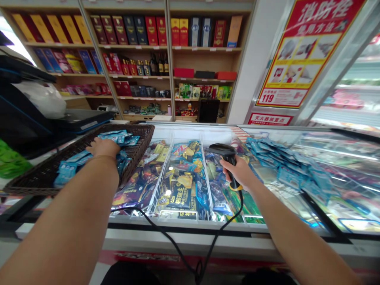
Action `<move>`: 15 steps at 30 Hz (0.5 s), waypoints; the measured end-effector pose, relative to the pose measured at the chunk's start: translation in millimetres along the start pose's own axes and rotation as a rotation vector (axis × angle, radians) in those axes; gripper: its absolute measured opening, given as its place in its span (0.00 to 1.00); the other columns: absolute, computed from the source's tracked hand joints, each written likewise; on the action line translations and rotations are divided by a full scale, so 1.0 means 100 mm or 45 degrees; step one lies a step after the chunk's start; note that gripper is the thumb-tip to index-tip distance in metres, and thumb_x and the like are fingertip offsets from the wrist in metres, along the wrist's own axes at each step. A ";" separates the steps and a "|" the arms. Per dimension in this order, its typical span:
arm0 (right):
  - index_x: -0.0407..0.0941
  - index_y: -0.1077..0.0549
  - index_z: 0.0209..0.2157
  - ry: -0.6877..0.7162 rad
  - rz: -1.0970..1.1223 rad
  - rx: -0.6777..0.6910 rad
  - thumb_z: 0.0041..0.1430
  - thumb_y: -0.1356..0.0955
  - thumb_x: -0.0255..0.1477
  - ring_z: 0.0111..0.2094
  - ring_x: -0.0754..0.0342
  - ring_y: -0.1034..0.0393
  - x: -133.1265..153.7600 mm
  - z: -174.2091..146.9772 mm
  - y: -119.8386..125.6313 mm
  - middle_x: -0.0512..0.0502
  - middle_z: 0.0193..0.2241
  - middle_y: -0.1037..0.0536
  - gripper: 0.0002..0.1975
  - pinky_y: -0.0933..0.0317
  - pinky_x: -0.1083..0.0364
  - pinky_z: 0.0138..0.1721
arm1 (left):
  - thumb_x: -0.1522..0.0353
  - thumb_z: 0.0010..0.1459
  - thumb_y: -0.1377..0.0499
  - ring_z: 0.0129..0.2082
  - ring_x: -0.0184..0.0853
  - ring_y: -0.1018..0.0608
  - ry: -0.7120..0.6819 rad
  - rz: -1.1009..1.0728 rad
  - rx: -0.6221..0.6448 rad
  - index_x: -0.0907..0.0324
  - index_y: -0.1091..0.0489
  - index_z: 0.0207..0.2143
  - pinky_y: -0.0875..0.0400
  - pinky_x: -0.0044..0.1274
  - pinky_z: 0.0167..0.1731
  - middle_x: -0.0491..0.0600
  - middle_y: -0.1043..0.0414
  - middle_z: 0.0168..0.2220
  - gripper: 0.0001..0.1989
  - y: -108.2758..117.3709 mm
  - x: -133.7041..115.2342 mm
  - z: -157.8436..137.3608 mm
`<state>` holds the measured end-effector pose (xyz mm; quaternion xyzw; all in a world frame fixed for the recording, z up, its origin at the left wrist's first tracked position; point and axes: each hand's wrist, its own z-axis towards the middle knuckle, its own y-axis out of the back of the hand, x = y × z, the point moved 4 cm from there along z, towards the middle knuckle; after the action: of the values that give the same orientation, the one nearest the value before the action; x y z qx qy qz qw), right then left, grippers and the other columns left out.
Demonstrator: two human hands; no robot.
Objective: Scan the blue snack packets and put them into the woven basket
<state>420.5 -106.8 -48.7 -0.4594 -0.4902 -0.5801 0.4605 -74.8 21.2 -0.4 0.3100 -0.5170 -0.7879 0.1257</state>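
My right hand (240,171) is wrapped around the handle of a black barcode scanner (223,149), held above the open freezer. From the scanner's base a black cable (218,233) loops down and off to the left. Over a dark brown wicker basket (145,136) on the left, my left hand (103,147) reaches in among blue packets (69,169). Its visible fingers look spread, and the undersides are hidden. More blue packets (292,164) lie in an overlapping pile on the freezer's glass to the right.
Bagged frozen goods (181,190) fill the freezer, split by white wire dividers (162,174). A dark checkout machine (26,103) stands at the left, with a white plastic bag (44,97). Shelves of boxed goods (135,31) line the back wall. A red poster (311,51) hangs at right.
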 end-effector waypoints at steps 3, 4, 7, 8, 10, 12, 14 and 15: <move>0.45 0.36 0.34 0.005 -0.021 0.000 0.52 0.26 0.42 0.12 0.59 0.36 0.00 -0.01 0.00 0.56 0.18 0.29 0.20 0.44 0.59 0.13 | 0.65 0.55 0.42 0.59 0.56 0.38 -0.084 0.209 -0.008 0.64 0.32 0.37 0.44 0.44 0.57 0.63 0.38 0.61 0.11 -0.03 -0.06 0.07; 0.45 0.36 0.34 0.005 -0.027 0.000 0.52 0.26 0.41 0.12 0.59 0.36 0.00 -0.01 0.00 0.56 0.18 0.29 0.19 0.44 0.59 0.13 | 0.65 0.56 0.43 0.59 0.55 0.36 -0.142 0.234 0.015 0.63 0.32 0.35 0.44 0.45 0.57 0.63 0.34 0.57 0.09 -0.05 -0.10 0.08; 0.46 0.36 0.35 0.005 -0.033 -0.007 0.53 0.26 0.41 0.12 0.59 0.35 0.00 0.00 0.00 0.56 0.18 0.28 0.18 0.43 0.59 0.13 | 0.67 0.56 0.41 0.53 0.53 0.30 -0.389 0.251 0.224 0.62 0.31 0.32 0.47 0.48 0.58 0.58 0.26 0.41 0.07 -0.16 -0.32 0.03; 0.46 0.36 0.35 0.005 -0.030 -0.005 0.53 0.26 0.40 0.12 0.59 0.35 0.00 0.00 0.00 0.56 0.18 0.28 0.18 0.43 0.59 0.13 | 0.67 0.55 0.40 0.50 0.52 0.28 -0.459 0.236 0.297 0.62 0.30 0.32 0.46 0.47 0.58 0.56 0.26 0.37 0.06 -0.20 -0.41 -0.02; 0.46 0.36 0.34 0.011 -0.024 0.004 0.53 0.26 0.40 0.12 0.58 0.35 0.01 0.00 0.00 0.56 0.18 0.28 0.18 0.43 0.59 0.12 | 0.67 0.54 0.38 0.48 0.51 0.27 -0.552 0.181 0.343 0.61 0.29 0.31 0.41 0.44 0.56 0.54 0.27 0.32 0.06 -0.22 -0.54 -0.11; 0.46 0.37 0.33 0.013 -0.022 0.011 0.53 0.26 0.39 0.12 0.58 0.35 0.03 -0.01 -0.01 0.56 0.18 0.29 0.18 0.43 0.60 0.12 | 0.65 0.55 0.39 0.46 0.50 0.27 -0.563 0.080 0.230 0.59 0.31 0.30 0.38 0.40 0.53 0.52 0.29 0.30 0.06 -0.14 -0.63 -0.18; 0.46 0.37 0.33 0.009 -0.022 0.003 0.53 0.26 0.38 0.11 0.58 0.35 0.04 -0.01 -0.01 0.56 0.17 0.29 0.18 0.43 0.60 0.12 | 0.65 0.60 0.42 0.45 0.47 0.27 -0.493 -0.154 0.077 0.59 0.35 0.29 0.38 0.38 0.52 0.50 0.32 0.30 0.09 0.01 -0.66 -0.23; 0.46 0.37 0.33 0.006 -0.018 0.000 0.53 0.26 0.38 0.11 0.59 0.36 0.04 -0.01 -0.01 0.56 0.17 0.29 0.17 0.43 0.60 0.12 | 0.66 0.62 0.44 0.45 0.44 0.28 -0.425 -0.333 0.021 0.59 0.38 0.29 0.38 0.36 0.52 0.49 0.34 0.29 0.09 0.09 -0.67 -0.25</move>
<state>419.1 -107.6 -45.1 -0.4547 -0.4922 -0.5846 0.4575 -8.5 33.5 25.1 0.2406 -0.4924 -0.8337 -0.0674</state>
